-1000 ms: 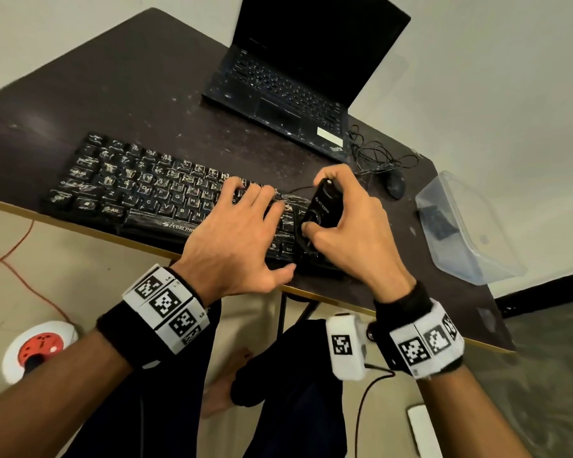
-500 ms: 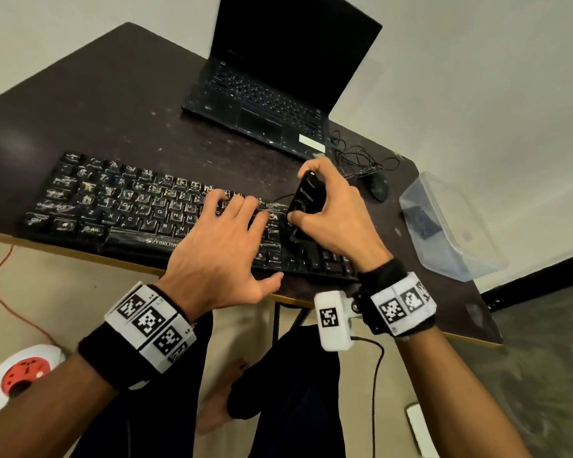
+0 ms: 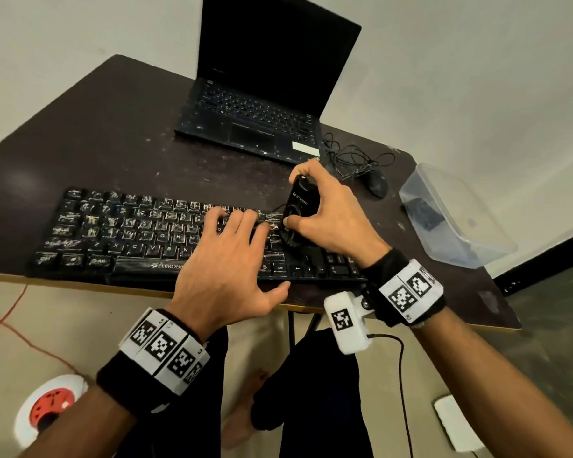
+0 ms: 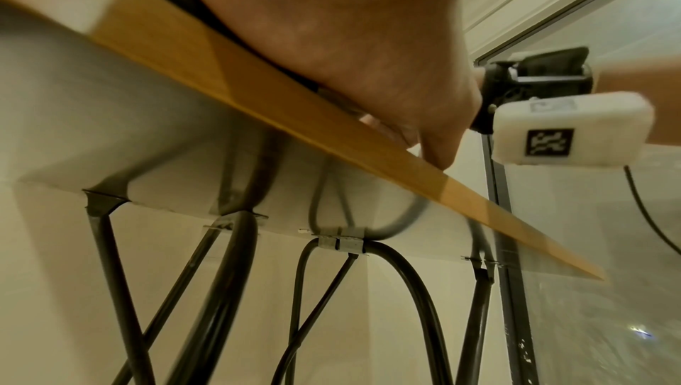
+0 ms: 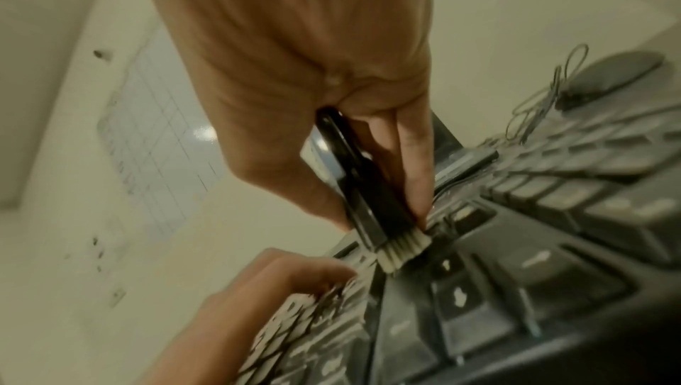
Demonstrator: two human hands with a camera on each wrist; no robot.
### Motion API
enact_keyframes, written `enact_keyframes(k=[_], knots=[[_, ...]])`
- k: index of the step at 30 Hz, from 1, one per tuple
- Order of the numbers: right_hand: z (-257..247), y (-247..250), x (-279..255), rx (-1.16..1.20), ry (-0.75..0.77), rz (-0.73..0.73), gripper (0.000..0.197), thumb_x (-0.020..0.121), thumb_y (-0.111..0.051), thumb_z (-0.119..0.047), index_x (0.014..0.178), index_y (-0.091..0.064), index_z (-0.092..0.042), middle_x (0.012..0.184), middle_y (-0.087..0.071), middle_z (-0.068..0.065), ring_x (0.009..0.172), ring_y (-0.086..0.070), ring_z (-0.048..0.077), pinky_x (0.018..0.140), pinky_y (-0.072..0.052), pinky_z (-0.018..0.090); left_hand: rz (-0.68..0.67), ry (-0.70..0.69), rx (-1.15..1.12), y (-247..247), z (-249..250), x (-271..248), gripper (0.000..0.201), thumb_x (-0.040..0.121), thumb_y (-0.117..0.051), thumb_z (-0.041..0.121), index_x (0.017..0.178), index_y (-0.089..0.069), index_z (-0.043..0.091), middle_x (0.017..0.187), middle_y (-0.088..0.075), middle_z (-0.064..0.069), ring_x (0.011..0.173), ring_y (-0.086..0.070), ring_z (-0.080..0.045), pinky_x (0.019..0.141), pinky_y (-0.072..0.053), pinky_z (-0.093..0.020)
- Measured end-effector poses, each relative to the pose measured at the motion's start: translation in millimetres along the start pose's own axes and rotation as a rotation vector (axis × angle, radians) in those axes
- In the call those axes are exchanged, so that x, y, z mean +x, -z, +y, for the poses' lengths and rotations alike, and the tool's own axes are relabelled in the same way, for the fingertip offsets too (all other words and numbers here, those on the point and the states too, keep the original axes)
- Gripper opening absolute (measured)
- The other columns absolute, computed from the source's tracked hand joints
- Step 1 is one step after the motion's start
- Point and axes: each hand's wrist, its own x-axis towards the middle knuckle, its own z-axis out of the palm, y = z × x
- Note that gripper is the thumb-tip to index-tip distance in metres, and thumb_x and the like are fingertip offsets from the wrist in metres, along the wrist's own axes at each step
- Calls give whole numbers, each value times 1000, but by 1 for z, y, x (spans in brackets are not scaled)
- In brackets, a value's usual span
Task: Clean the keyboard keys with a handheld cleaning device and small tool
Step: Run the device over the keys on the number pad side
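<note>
A dark brown table (image 3: 119,133) with a light wooden edge band stands against a plain off-white wall (image 3: 460,61); its top is scuffed and flecked with pale specks. From below, the left wrist view shows the table's pale underside and black metal legs (image 4: 110,260) crossing under it.

A black keyboard (image 3: 119,233) lies along the near edge of the table, its keys streaked with whitish dirt. The left hand (image 3: 225,269) rests flat on the keys right of the keyboard's middle, fingers straight and spread, thumb out over the near edge. The right hand (image 3: 334,213) grips a black cleaning device (image 3: 300,206) upright over the keyboard's right part, thumb low on its front and fingers curled round its back. In the right wrist view its pale bristles (image 5: 401,248) touch the keys just beside the left fingertips (image 5: 313,272).

An open black laptop (image 3: 262,104) with a dark screen sits toward the far edge. A black mouse (image 3: 376,183) with a tangled cord lies near the far right corner, and a clear plastic box (image 3: 457,219) stands at the right edge. On the beige floor (image 3: 63,309) lie an orange cable (image 3: 4,322) and a round white and red socket reel (image 3: 47,404).
</note>
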Motion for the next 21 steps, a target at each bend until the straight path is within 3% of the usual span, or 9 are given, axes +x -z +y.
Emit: enact_keyframes(k=[4, 8, 12, 15, 17, 19, 21], knots=[[3, -1, -1, 21, -2, 94, 54, 79, -80, -17, 118, -48, -35, 89, -72, -5, 75, -71, 15, 74, -62, 44, 4, -9, -1, 0, 0, 0, 92, 83, -38, 79, 130, -59, 3, 121, -54, -13, 116, -52, -32, 114, -29, -56], [3, -3, -3, 20, 11, 29, 54, 78, -81, -17, 117, -49, -36, 88, -72, -3, 76, -72, 16, 74, -62, 45, 1, 0, -5, -1, -1, 1, 92, 83, -37, 79, 129, -58, 3, 120, -53, -13, 115, -52, -32, 114, -29, -56], [3, -4, -2, 22, 16, 98, 56, 79, -81, -18, 119, -47, -36, 91, -72, -4, 76, -72, 17, 73, -63, 47, 7, -9, 4, -1, 0, 1, 92, 83, -37, 80, 130, -58, 3, 120, -53, -12, 115, -51, -32, 114, -29, -56], [2, -3, 1, 12, 23, 9, 56, 78, -83, -18, 119, -49, -36, 94, -73, -5, 80, -73, 17, 76, -63, 45, 2, 3, 8, -2, -1, 1, 93, 83, -37, 80, 130, -58, 3, 119, -53, -13, 115, -51, -32, 113, -29, -56], [3, -3, 1, -7, 22, 66, 56, 78, -81, -19, 119, -48, -37, 92, -73, -5, 80, -72, 18, 76, -62, 46, 10, -8, 8, -2, 0, 1, 92, 83, -38, 80, 130, -58, 3, 119, -53, -13, 115, -51, -32, 113, -29, -56], [5, -4, -3, 14, 31, 107, 55, 79, -80, -17, 120, -48, -35, 91, -72, -5, 77, -72, 16, 73, -62, 43, 12, -13, 9, -2, 0, 1, 93, 83, -38, 80, 130, -58, 3, 120, -52, -13, 115, -51, -32, 113, -29, -56], [7, -5, -6, 33, 56, 53, 54, 80, -80, -15, 119, -48, -33, 87, -72, -4, 72, -71, 13, 68, -60, 35, 6, -1, 15, -2, -1, 1, 94, 83, -37, 80, 132, -57, 3, 122, -53, -13, 116, -51, -32, 114, -29, -56]])
